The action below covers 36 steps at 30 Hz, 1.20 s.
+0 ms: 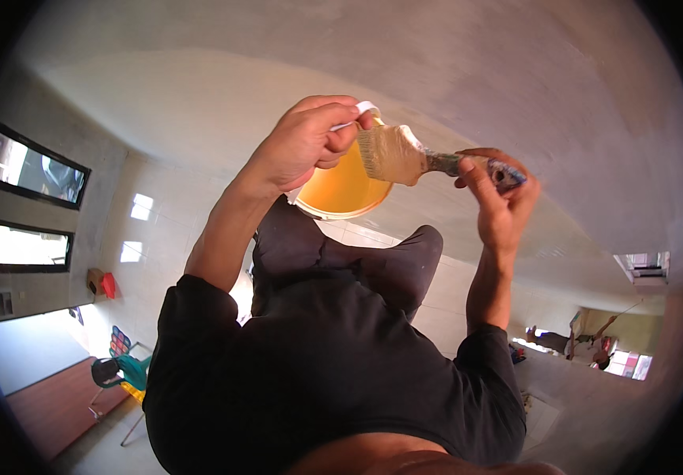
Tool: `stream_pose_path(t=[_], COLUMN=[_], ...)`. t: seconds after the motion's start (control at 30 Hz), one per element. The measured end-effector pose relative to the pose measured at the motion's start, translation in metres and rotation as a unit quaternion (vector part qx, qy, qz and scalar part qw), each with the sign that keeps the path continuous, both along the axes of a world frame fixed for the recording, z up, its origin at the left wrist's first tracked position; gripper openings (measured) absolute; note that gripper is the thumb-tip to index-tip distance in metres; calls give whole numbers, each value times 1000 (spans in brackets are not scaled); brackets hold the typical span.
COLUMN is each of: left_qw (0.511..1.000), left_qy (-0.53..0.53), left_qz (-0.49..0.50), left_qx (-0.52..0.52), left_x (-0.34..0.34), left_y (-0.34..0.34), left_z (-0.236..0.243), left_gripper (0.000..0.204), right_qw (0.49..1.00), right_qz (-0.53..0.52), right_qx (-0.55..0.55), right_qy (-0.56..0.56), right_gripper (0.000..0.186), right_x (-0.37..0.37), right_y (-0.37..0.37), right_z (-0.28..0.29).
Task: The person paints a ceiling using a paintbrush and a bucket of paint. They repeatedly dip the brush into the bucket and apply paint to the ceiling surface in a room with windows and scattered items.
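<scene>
My left hand (310,142) is closed around the white handle (367,108) of a paint bucket (351,212), which hangs in front of me. The inside of the bucket looks yellow-orange; how full it is I cannot tell. My right hand (506,186) grips a wide paintbrush (395,155) by its paint-stained handle. The brush lies roughly level, its bristles pointing left over the bucket's opening, close to my left fingers. Cream-coloured paint coats the brush head. Whether the bristles touch the bucket is unclear.
A large pale wall (468,71) rises ahead. Two dark-framed windows (72,202) are on the left, above a brown panel (52,412) and a green chair (131,370). To the right, another person (583,347) raises a long pole near an opening. Pale floor tiles (444,305) lie below.
</scene>
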<state>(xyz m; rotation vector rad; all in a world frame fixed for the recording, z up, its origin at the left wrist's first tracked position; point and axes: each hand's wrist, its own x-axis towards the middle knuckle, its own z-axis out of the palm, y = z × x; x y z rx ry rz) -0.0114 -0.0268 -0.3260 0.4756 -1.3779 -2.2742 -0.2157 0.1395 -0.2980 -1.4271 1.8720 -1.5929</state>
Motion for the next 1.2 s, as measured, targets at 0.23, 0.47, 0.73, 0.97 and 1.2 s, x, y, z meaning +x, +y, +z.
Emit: stream_pose_path(t=[0.23,0.47,0.73,0.97,1.2], left_qw=[999,996,992,990,989], left_qy=[8,-22,-59,-63,-67], left_qz=[-43,-83,-104,-110,-124], left_qx=[26,40,30,53,51], left_x=[-16,-32,-53,-60,-69], left_y=[9,19,44,45,49], left_z=[1,-2,2,1,1], left_gripper=[22,21,21,22,22], right_qw=[975,917,917,924,919], right_qz=[59,124,130,88,97], right_qx=[86,184,190,159,174], right_qy=[197,331,326,337,341], right_gripper=[20,18,19,14,12], right_x=[15,15,-2,-17,-23], right_y=[-23,-39,-23,-9,-13], right_z=[-39,-74,-93,-76,-99])
